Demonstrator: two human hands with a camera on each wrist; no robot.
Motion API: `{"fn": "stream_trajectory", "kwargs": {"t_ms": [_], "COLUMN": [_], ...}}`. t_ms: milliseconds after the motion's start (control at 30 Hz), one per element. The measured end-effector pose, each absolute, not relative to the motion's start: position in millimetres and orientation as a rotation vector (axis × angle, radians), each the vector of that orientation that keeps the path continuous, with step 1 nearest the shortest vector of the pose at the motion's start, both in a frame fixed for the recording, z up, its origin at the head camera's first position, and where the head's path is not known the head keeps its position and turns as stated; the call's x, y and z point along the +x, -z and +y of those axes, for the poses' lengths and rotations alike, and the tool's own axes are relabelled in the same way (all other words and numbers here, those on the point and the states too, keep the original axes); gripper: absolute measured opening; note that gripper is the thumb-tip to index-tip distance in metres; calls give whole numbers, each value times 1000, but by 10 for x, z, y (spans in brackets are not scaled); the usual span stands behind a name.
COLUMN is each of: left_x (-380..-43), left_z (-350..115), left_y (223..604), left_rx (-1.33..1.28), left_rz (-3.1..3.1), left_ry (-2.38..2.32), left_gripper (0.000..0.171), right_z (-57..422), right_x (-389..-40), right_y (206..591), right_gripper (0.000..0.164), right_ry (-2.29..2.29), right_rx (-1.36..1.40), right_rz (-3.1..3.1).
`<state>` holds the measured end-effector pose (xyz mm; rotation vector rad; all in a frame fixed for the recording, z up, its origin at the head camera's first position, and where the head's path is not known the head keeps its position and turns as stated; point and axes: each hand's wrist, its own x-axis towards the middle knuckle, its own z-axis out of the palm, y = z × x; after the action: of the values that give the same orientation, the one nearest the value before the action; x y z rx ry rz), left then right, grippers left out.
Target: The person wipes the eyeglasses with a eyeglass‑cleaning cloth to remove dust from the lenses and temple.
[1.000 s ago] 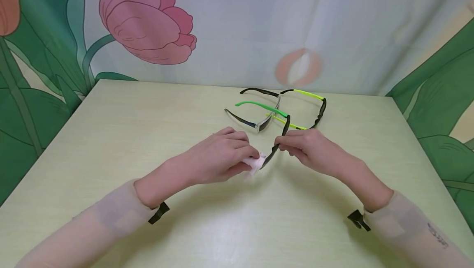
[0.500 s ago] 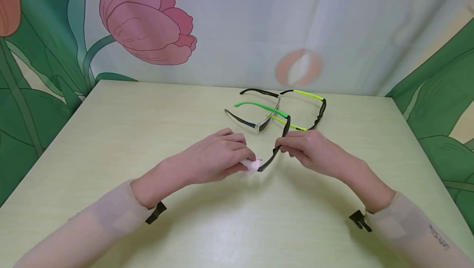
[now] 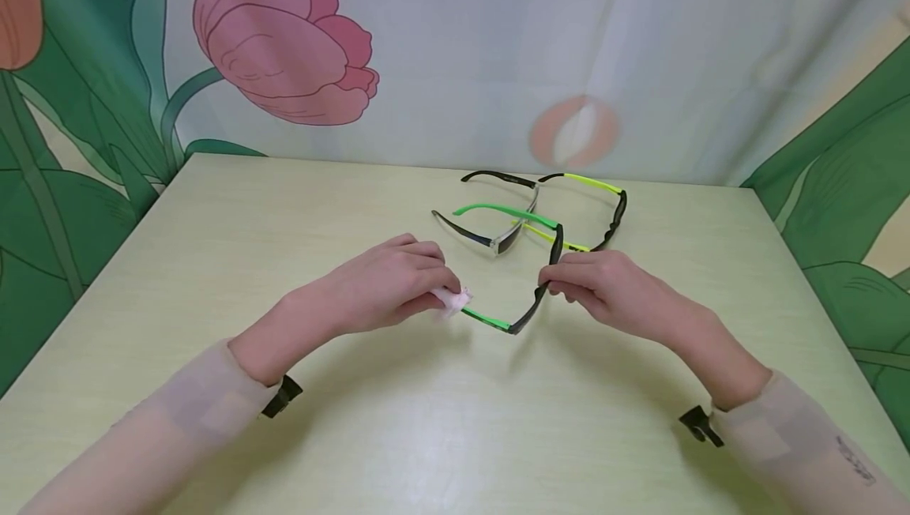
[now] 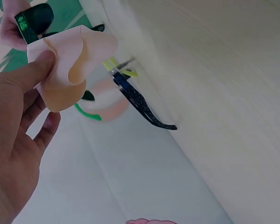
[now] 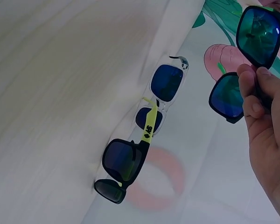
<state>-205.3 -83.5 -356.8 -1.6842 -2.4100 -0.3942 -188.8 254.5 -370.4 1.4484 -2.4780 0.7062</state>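
My right hand (image 3: 611, 294) pinches the black front of a pair of sunglasses (image 3: 528, 314) near the bridge, holding it above the table. Its two arms are green, and both lenses (image 5: 259, 36) look blue-green in the right wrist view. My left hand (image 3: 384, 282) pinches a soft pale pink cloth (image 3: 452, 302) between thumb and fingers. That cloth (image 4: 67, 58) covers the end of the nearer green arm (image 3: 489, 320). The farther green arm (image 3: 501, 208) points away to the left, untouched.
Behind the hands, clear-framed sunglasses (image 3: 506, 242) with dark arms lie on the pale table (image 3: 298, 215). Beside them on the right rest black sunglasses (image 3: 617, 219) with yellow arms. A flower-printed curtain (image 3: 455, 57) hangs along the table's back edge.
My left hand has moved left with the cloth, from the corner of the black front out along the green arm, which now shows. The right hand and sunglasses have shifted slightly right.
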Motion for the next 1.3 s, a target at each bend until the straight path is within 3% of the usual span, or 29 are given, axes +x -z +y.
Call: {"fn": "stream_trajectory", "kwargs": {"t_ms": [600, 1300], "left_x": [-2374, -2403], "left_z": [-1243, -811], "left_y": [3639, 3559], "left_rx": [-1516, -1409], "left_rz": [-2528, -2453], "left_ry": [554, 515], "left_gripper": [24, 26], "right_z": [2689, 2459], "right_x": [-1855, -1786], "right_y": [3748, 3790], "right_gripper": [39, 19], "right_ry": [-705, -670], "right_rx": [1496, 1565], "right_rz": [-2582, -2567]}}
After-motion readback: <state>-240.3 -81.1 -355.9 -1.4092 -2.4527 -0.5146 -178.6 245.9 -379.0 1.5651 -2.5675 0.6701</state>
